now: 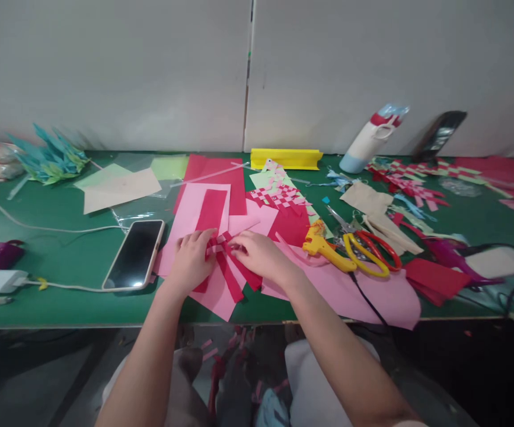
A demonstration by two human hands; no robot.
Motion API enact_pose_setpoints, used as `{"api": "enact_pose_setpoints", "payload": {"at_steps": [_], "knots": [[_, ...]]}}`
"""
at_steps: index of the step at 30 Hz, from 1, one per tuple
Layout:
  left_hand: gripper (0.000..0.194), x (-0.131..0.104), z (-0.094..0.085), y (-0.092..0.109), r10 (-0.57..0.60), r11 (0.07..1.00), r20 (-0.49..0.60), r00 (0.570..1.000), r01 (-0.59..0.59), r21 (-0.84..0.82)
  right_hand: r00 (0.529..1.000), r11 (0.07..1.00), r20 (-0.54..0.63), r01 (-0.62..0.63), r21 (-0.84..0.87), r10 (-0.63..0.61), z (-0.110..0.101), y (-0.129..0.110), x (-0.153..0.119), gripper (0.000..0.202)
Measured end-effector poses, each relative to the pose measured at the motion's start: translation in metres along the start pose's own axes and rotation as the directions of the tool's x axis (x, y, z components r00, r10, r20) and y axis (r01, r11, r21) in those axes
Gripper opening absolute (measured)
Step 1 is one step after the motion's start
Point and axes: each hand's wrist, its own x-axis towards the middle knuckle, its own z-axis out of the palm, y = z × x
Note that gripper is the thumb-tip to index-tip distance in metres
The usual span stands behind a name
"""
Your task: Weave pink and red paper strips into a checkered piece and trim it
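My left hand (191, 259) is closed on the left side of a small woven piece of red and pink paper strips (219, 241). At its right side, the curled fingers of my right hand (259, 253) pinch a strip. Loose red strip ends (230, 280) fan out below the weave towards the table edge. Beneath both hands lie pink sheets of paper (184, 213), with a wide red paper band (212, 209) on top. The fingertips partly cover the weave.
Left of the hands lies a phone (134, 255) with a white cable. To the right are a yellow glue gun (328, 249), scissors (367, 252) and a pink sheet (363, 296). Finished-looking woven paper pieces (281, 196) lie behind. A white bottle (370, 139) stands at the back.
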Motion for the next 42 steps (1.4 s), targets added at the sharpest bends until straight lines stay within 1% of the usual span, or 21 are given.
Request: {"api": "enact_pose_setpoints", "payload": {"at_steps": [3,6,7,9,11,13,16,21,23,26,28,30,32,35,37,39,41,42], "knots": [[0.052,-0.001,0.000,-0.002,0.023,0.990,-0.016,1.000,-0.024,-0.137,0.999,0.999,0.034,-0.035,-0.004,0.035,0.006,-0.004,-0.001,0.018],[0.058,-0.002,0.000,-0.003,0.057,0.930,-0.045,0.997,-0.070,-0.360,0.999,0.998,-0.007,-0.053,0.032,0.053,0.011,-0.005,-0.002,0.021],[0.059,-0.002,0.000,-0.003,0.054,0.894,-0.045,0.998,-0.068,-0.442,0.998,0.997,-0.029,-0.056,0.057,0.058,0.012,-0.005,-0.003,0.023],[0.061,-0.002,0.000,-0.002,0.019,0.807,-0.026,0.999,-0.030,-0.589,0.995,0.993,-0.068,-0.067,0.098,0.074,0.013,-0.006,-0.004,0.030],[0.063,-0.003,0.001,0.000,-0.017,0.712,0.012,1.000,0.020,-0.702,0.991,0.990,-0.088,-0.088,0.112,0.098,0.013,-0.008,-0.005,0.034],[0.065,-0.004,0.002,0.003,-0.028,0.621,0.031,0.999,0.041,-0.783,0.988,0.988,-0.094,-0.109,0.107,0.119,0.012,-0.011,-0.005,0.032],[0.065,-0.005,0.004,0.009,-0.014,0.526,0.023,1.000,0.027,-0.850,0.982,0.983,-0.104,-0.146,0.108,0.158,0.011,-0.014,-0.005,0.026],[0.063,-0.007,0.012,0.019,0.005,0.451,-0.020,1.000,-0.020,-0.893,0.955,0.971,-0.192,-0.204,0.120,0.225,0.014,-0.011,-0.005,0.022],[0.062,-0.007,0.016,0.023,-0.001,0.415,-0.058,0.998,-0.053,-0.908,0.941,0.959,-0.212,-0.232,0.162,0.263,0.013,-0.008,-0.004,0.022],[0.062,-0.007,0.020,0.027,0.003,0.377,-0.105,0.994,-0.098,-0.921,0.929,0.921,-0.186,-0.259,0.291,0.320,0.007,-0.004,-0.004,0.021],[0.063,-0.008,0.019,0.030,0.021,0.377,-0.135,0.991,-0.133,-0.917,0.929,0.880,-0.160,-0.245,0.407,0.333,0.001,-0.001,-0.005,0.023],[0.064,-0.009,0.016,0.034,0.045,0.377,-0.177,0.983,-0.181,-0.908,0.929,0.814,-0.143,-0.216,0.540,0.342,-0.003,0.001,-0.007,0.021],[0.064,-0.012,0.010,0.037,0.064,0.363,-0.227,0.972,-0.234,-0.902,0.923,0.719,-0.124,-0.195,0.667,0.365,-0.006,0.001,-0.009,0.020],[0.062,-0.015,0.001,0.041,0.078,0.338,-0.272,0.959,-0.282,-0.898,0.919,0.539,-0.081,-0.153,0.828,0.385,-0.009,-0.002,-0.011,0.026],[0.060,-0.018,-0.007,0.043,0.085,0.330,-0.276,0.957,-0.288,-0.899,0.926,0.417,-0.053,-0.117,0.902,0.374,-0.010,-0.005,-0.012,0.028],[0.059,-0.022,-0.014,0.046,0.090,0.340,-0.272,0.958,-0.286,-0.896,0.933,0.318,-0.025,-0.097,0.943,0.359,-0.012,-0.008,-0.014,0.029],[0.058,-0.025,-0.019,0.048,0.088,0.382,-0.271,0.959,-0.284,-0.880,0.941,0.265,-0.001,-0.095,0.960,0.339,-0.013,-0.010,-0.015,0.029],[0.058,-0.027,-0.021,0.049,0.085,0.413,-0.271,0.959,-0.281,-0.866,0.944,0.264,0.010,-0.102,0.959,0.330,-0.013,-0.009,-0.015,0.028]]}}
